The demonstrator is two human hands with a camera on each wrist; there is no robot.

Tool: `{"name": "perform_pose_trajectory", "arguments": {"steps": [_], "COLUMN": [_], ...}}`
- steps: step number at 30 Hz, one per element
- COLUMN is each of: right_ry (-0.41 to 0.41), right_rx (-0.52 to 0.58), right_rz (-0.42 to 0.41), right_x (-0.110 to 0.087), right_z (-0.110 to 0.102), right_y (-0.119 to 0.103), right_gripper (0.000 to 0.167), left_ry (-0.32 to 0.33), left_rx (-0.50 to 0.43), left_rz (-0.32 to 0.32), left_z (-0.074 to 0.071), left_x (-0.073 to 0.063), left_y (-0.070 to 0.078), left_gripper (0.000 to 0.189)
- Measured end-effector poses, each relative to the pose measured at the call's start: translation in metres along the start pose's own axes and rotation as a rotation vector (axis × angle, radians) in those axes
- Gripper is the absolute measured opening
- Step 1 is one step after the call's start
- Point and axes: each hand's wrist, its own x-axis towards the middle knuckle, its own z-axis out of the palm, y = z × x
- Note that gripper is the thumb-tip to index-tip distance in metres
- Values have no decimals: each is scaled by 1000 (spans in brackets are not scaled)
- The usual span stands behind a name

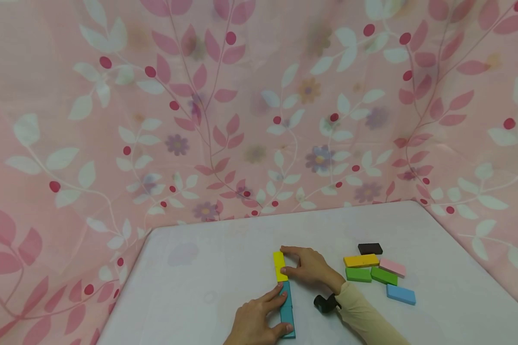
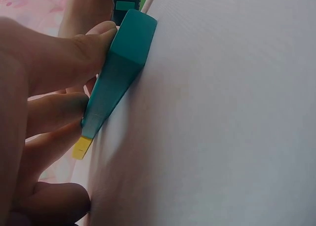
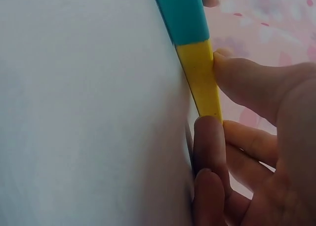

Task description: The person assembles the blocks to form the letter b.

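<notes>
Two yellow blocks [image 1: 279,261] and two teal blocks [image 1: 287,306] lie end to end in a line on the white table, yellow at the far end. My right hand [image 1: 307,264] holds the yellow pair, the thumb on the nearer one and a fingertip against the far end, as the right wrist view shows. From the left, my left hand [image 1: 256,318] rests on the teal pair. Its thumb presses the near end, while its index and middle fingers touch near the joint with the yellow. In the left wrist view the near teal block [image 2: 131,38] looms large.
Right of the line lie an orange block [image 1: 361,261], a pink block [image 1: 392,267], two green blocks [image 1: 358,274], a blue block [image 1: 400,294] and a black block [image 1: 370,248]. A black wrist camera [image 1: 325,304] sits at my right wrist. Flowered pink cloth [image 1: 250,143] hangs behind the table [image 1: 190,287].
</notes>
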Motion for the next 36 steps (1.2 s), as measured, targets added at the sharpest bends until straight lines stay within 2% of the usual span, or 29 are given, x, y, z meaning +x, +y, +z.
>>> {"name": "perform_pose_trajectory", "arguments": {"steps": [17,23,26,29,33,36], "right_ry": [-28,-59,-73,-92,-108,-83], "right_rx": [27,133,175,158,67,14], "right_rz": [23,-9,-23,-18,-11,22], "right_x": [3,1,-3,-11,-27,-41], "right_z": [0,-9,-23,-45,-85,-113], "right_y": [4,9,14,17,18,20], "right_gripper": [63,67,69,68,62,57], "left_ry": [-20,-10,-8,-11,-9,5], "left_rx": [0,12,13,14,11,5], "left_rz": [-13,-10,-8,-12,-11,-4], "left_z": [-1,1,1,1,1,1], "left_x": [0,0,0,0,-1,-1], "left_y": [0,0,0,1,1,1], "left_gripper": [71,72,71,72,72,71]}}
